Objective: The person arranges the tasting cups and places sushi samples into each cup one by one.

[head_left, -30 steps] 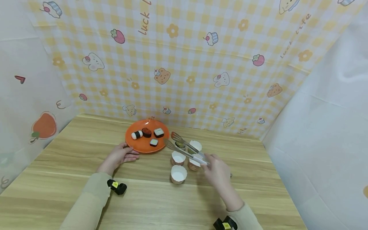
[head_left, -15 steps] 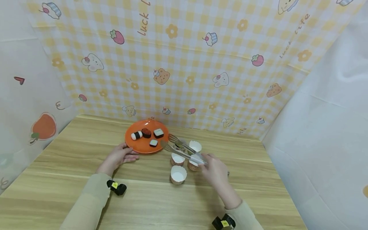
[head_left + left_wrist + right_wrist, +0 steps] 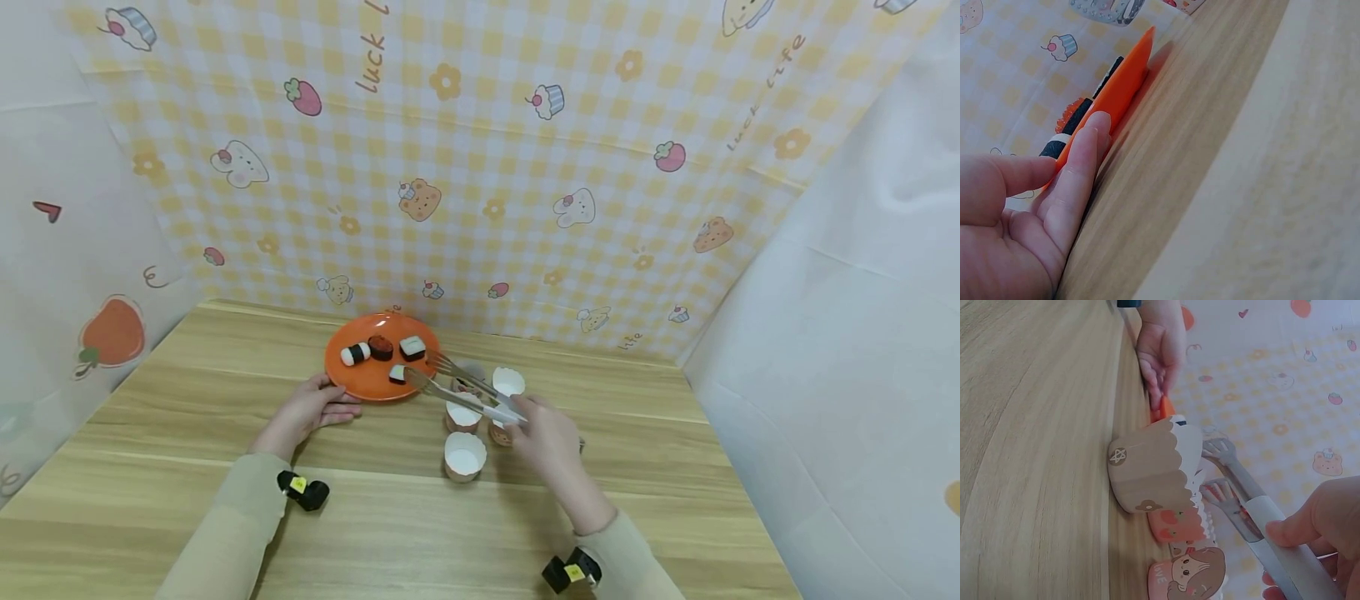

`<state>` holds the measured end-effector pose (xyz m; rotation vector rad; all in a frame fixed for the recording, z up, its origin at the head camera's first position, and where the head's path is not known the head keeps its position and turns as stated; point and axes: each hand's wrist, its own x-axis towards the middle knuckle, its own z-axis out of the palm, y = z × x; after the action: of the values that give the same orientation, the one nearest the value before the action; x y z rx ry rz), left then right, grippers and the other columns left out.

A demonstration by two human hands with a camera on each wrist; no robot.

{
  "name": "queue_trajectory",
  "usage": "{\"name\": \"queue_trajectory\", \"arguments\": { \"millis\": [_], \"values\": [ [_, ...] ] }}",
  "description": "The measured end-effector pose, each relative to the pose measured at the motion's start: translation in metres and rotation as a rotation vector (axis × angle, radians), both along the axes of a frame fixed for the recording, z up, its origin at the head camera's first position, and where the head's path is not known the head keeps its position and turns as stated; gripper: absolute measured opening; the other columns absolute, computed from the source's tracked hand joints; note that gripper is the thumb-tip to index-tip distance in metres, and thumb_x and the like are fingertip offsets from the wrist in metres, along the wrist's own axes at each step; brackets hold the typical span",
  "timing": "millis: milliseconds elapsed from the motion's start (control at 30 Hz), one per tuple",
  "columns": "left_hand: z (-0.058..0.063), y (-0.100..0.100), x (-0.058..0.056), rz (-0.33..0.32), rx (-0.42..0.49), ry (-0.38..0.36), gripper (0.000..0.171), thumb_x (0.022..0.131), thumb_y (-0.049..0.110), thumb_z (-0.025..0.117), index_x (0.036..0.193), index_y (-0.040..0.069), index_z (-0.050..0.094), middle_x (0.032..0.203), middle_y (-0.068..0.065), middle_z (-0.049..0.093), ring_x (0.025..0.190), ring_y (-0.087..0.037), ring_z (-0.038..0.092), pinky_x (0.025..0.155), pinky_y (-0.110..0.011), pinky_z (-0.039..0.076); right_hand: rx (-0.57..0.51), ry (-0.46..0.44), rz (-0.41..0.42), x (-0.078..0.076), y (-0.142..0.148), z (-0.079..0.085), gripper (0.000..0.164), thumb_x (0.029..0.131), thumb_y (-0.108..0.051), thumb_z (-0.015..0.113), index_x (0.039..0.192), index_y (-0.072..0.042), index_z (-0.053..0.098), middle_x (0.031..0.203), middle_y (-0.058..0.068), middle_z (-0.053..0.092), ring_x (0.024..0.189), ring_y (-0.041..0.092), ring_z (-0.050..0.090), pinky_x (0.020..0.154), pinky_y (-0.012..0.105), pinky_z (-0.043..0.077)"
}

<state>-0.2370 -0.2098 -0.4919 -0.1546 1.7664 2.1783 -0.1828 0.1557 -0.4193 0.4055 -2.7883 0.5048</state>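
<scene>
Beside a beige, white-lined, round paper cup, the right hand curls its fingers round long silver metal tongs, tips parted. The left hand pinches the near edge of a glossy, rounded orange plate. On it, by one tip, sits a small blocky black-and-white sushi piece, probably light and softish, best gripped gently by its sides.

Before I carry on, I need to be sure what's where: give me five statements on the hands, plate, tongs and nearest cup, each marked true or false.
1. The left hand holds the plate by its rim. True.
2. The right hand holds the tongs. True.
3. The plate is blue. False: it is orange.
4. The nearest cup stands upright on the table. True.
5. The tongs' tips are inside that cup. False: they are at the plate's right side.
</scene>
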Motion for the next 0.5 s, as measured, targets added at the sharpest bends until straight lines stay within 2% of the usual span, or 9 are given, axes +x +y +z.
{"name": "queue_trajectory", "arguments": {
  "millis": [167, 500],
  "values": [
    [0.0, 0.0, 0.0, 0.004, -0.009, -0.001, 0.046, 0.104, 0.006, 0.034, 0.143, -0.01, 0.017, 0.093, -0.012, 0.068, 0.082, -0.024, 0.07, 0.076, -0.035, 0.057, 0.006, -0.006, 0.01, -0.003, -0.004, -0.002, 0.038, 0.078, -0.021, 0.079, 0.113, -0.008, 0.07, 0.107, 0.009, 0.068, 0.064, 0.014, 0.059, 0.046, 0.022, 0.043],
    [-0.002, -0.002, -0.001, 0.007, -0.007, 0.003, 0.044, 0.104, 0.006, 0.033, 0.141, -0.011, 0.019, 0.092, -0.012, 0.068, 0.082, -0.023, 0.07, 0.075, -0.035, 0.057, 0.03, -0.001, 0.035, -0.008, -0.012, -0.002, 0.038, 0.078, -0.02, 0.079, 0.113, -0.01, 0.07, 0.093, 0.004, 0.067, 0.058, 0.011, 0.05, 0.044, 0.023, 0.039]
  ]
}}
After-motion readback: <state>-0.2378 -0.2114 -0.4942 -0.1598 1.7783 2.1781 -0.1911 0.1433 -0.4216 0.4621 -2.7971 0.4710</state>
